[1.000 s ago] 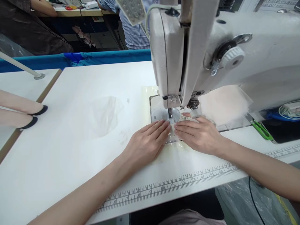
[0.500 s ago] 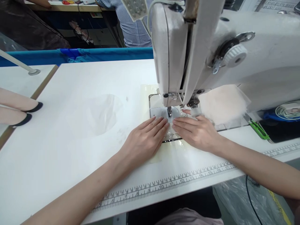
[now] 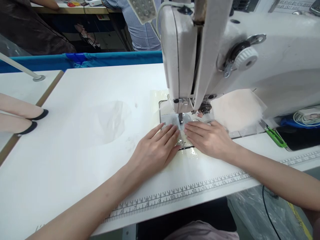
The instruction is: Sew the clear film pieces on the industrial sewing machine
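Note:
Both hands rest on the bed of a white sewing machine (image 3: 180, 56), one on each side of its presser foot (image 3: 180, 118). My left hand (image 3: 156, 146) lies flat to the left of the foot, fingers stretched forward and thumb out toward the plate's front edge. To the right of the foot, my right hand (image 3: 208, 138) is spread flat with fingertips pointing at it. Thin see-through material seems to lie under the fingers on the metal needle plate (image 3: 170, 118); its outline is hard to make out.
Pale pink sheer pieces (image 3: 237, 108) lie under the machine arm. Green thread snips (image 3: 276, 136) sit right of them. A sheer round piece (image 3: 111, 121) is on the white table (image 3: 82, 186). A printed ruler (image 3: 172, 197) follows the front edge. Someone in a striped shirt (image 3: 142, 28) is beyond.
My left thumb has come out from beside the fingers toward the right. The right hand's fingers have shifted slightly. The view has moved a little.

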`<state>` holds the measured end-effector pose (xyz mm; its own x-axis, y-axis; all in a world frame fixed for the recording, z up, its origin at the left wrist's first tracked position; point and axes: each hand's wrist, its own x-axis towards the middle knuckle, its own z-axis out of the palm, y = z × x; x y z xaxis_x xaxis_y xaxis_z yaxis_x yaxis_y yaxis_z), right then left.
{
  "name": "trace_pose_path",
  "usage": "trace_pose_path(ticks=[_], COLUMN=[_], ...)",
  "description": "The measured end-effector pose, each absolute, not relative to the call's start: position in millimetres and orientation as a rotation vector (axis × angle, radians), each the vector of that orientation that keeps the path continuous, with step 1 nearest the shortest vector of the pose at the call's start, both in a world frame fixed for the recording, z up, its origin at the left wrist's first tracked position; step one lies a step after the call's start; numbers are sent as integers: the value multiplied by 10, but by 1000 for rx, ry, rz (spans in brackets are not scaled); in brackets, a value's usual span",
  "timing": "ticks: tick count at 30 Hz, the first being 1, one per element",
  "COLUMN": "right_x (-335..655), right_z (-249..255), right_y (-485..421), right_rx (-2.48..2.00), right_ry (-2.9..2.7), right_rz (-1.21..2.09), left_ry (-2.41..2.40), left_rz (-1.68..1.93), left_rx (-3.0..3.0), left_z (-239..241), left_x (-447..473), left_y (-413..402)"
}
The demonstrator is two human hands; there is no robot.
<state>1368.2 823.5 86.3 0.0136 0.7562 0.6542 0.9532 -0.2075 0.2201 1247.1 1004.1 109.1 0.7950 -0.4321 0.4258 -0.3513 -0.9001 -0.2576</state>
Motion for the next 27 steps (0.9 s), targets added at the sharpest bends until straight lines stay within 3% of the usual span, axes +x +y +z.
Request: trace_pose_path(ticks=[27], right_x=[13743], right_z=[893], right_y=[8261], right_rx=[-2180], right_ry=[-1768], right_rz=[-868], left_ry=[412], left_rz=[-621], left_rx=[-3012], left_z=[1036], left_x=[12642], left_y=[10143])
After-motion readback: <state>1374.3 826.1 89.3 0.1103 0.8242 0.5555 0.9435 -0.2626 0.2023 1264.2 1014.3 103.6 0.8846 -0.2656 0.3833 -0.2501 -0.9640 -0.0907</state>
